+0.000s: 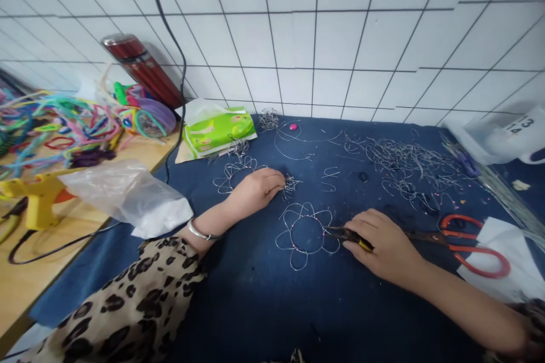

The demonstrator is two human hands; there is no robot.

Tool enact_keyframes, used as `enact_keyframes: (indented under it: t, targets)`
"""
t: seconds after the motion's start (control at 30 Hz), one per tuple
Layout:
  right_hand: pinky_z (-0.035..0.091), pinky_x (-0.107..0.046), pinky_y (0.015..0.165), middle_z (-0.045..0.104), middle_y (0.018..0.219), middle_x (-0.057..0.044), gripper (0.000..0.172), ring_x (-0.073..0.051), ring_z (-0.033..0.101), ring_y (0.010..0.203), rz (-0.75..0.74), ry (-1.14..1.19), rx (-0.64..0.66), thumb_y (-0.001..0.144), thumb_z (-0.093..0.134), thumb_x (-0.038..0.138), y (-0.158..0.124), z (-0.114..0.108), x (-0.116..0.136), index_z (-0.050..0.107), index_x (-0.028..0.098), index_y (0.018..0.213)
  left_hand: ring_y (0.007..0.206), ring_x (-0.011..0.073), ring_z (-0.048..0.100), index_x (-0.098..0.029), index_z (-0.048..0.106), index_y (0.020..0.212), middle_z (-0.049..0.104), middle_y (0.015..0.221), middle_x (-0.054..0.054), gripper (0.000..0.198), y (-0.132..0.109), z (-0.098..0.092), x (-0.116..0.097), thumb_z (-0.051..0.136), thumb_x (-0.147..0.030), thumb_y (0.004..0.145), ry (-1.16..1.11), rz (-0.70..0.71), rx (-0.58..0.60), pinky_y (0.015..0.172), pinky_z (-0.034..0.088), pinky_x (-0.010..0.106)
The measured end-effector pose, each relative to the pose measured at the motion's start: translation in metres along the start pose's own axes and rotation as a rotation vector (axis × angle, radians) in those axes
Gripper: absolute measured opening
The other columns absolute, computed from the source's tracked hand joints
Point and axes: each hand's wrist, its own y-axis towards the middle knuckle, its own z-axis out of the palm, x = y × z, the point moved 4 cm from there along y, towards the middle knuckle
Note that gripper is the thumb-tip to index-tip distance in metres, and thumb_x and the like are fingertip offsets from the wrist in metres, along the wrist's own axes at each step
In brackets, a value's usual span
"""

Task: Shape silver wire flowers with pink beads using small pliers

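Observation:
My left hand (pixel 258 187) is closed at a small bundle of short wire pieces (pixel 290 184), its fingertips pinched on the near side of it. In my right hand (pixel 378 241) is a pair of pliers (pixel 360 238) with dark jaws and yellow on the handle. The jaws point left and reach the edge of a flower-shaped wire frame (pixel 307 233), which lies flat on the dark blue cloth and has looped petals and small pink marks around its ring. Behind my left hand lies another looped wire flower (pixel 236 173), partly covered.
Orange-handled scissors (pixel 477 247) lie right of my right hand. A wire heap (pixel 404 161) spreads at the back right. A green tissue pack (pixel 219 131), a plastic bag (pixel 131 195), a yellow glue gun (pixel 40 198) and a red thermos (pixel 145 68) stand or lie leftward.

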Motion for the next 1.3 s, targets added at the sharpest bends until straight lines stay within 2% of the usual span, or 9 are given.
enact_keyframes:
  t: [0.27, 0.33, 0.43, 0.53, 0.67, 0.77, 0.87, 1.0, 1.3]
  targets:
    - [0.042, -0.037, 0.079, 0.060, 0.090, -0.005, 0.018, -0.019, 0.053, 0.084, 0.021, 0.013, 0.045, 0.081, 0.057, 0.025, 0.000, 0.004, -0.003, 0.062, 0.019, 0.097, 0.098, 0.0200, 0.057, -0.020, 0.066, 0.098, 0.065, 0.098, 0.008, 0.022, -0.002, -0.005, -0.005, 0.047, -0.020, 0.086, -0.066, -0.096, -0.110, 0.090, 0.043, 0.037]
    - [0.042, -0.038, 0.079, 0.060, 0.089, -0.005, 0.018, -0.019, 0.053, 0.084, 0.025, 0.010, 0.049, 0.081, 0.057, 0.025, 0.000, 0.003, -0.002, 0.062, 0.019, 0.097, 0.095, 0.0191, 0.058, -0.020, 0.065, 0.098, 0.065, 0.097, 0.007, 0.020, -0.002, -0.005, -0.008, 0.048, -0.021, 0.087, -0.076, -0.124, -0.086, 0.088, 0.044, 0.035]
    - [0.041, -0.038, 0.079, 0.060, 0.088, -0.005, 0.019, -0.019, 0.053, 0.084, 0.026, 0.009, 0.051, 0.082, 0.056, 0.026, -0.001, 0.003, -0.002, 0.062, 0.019, 0.099, 0.084, 0.0164, 0.061, -0.021, 0.057, 0.111, 0.066, 0.093, 0.004, 0.026, -0.002, -0.004, -0.010, 0.048, -0.023, 0.087, -0.123, -0.193, -0.024, 0.080, 0.046, 0.030]
    - [0.041, -0.038, 0.080, 0.060, 0.089, -0.005, 0.020, -0.019, 0.052, 0.085, 0.020, 0.009, 0.048, 0.082, 0.056, 0.027, -0.001, 0.002, -0.002, 0.062, 0.019, 0.099, 0.075, 0.0148, 0.060, -0.021, 0.047, 0.123, 0.066, 0.084, 0.002, 0.035, -0.002, -0.007, -0.009, 0.048, -0.023, 0.087, -0.116, -0.267, -0.032, 0.074, 0.045, 0.028]
    - [0.040, -0.036, 0.078, 0.060, 0.089, -0.005, 0.019, -0.019, 0.051, 0.084, 0.026, 0.009, 0.048, 0.082, 0.057, 0.027, -0.002, 0.004, -0.004, 0.062, 0.019, 0.098, 0.076, 0.0152, 0.058, -0.020, 0.059, 0.097, 0.064, 0.083, 0.001, 0.015, 0.001, -0.014, -0.006, 0.049, -0.023, 0.086, 0.011, -0.298, -0.085, 0.072, 0.043, 0.027]
    - [0.040, -0.035, 0.078, 0.059, 0.088, -0.003, 0.017, -0.018, 0.051, 0.083, 0.034, 0.005, 0.062, 0.081, 0.058, 0.028, -0.001, 0.006, -0.005, 0.062, 0.020, 0.096, 0.078, 0.0156, 0.057, -0.019, 0.061, 0.083, 0.062, 0.083, 0.002, 0.012, 0.006, -0.012, -0.005, 0.050, -0.021, 0.084, 0.089, -0.253, -0.006, 0.073, 0.043, 0.027]
    - [0.040, -0.035, 0.078, 0.059, 0.087, -0.003, 0.017, -0.018, 0.051, 0.082, 0.030, 0.001, 0.059, 0.081, 0.058, 0.028, -0.001, 0.007, -0.006, 0.062, 0.020, 0.096, 0.078, 0.0155, 0.057, -0.020, 0.063, 0.085, 0.061, 0.084, 0.003, 0.012, 0.011, -0.007, -0.005, 0.051, -0.021, 0.083, 0.133, -0.244, 0.103, 0.074, 0.044, 0.028]
    - [0.040, -0.036, 0.078, 0.059, 0.088, -0.004, 0.018, -0.018, 0.051, 0.082, 0.019, -0.004, 0.045, 0.082, 0.057, 0.029, -0.002, 0.006, -0.005, 0.062, 0.020, 0.096, 0.076, 0.0152, 0.057, -0.020, 0.064, 0.088, 0.060, 0.084, 0.003, 0.013, 0.018, -0.006, -0.007, 0.052, -0.023, 0.082, 0.172, -0.262, 0.153, 0.070, 0.045, 0.027]
    - [0.039, -0.037, 0.077, 0.058, 0.088, -0.005, 0.018, -0.019, 0.049, 0.082, 0.016, -0.006, 0.074, 0.083, 0.055, 0.029, -0.001, 0.006, -0.005, 0.062, 0.019, 0.096, 0.077, 0.0150, 0.059, -0.019, 0.065, 0.090, 0.062, 0.086, 0.004, 0.016, 0.027, 0.007, -0.011, 0.051, -0.022, 0.083, 0.180, -0.222, 0.111, 0.072, 0.046, 0.028]
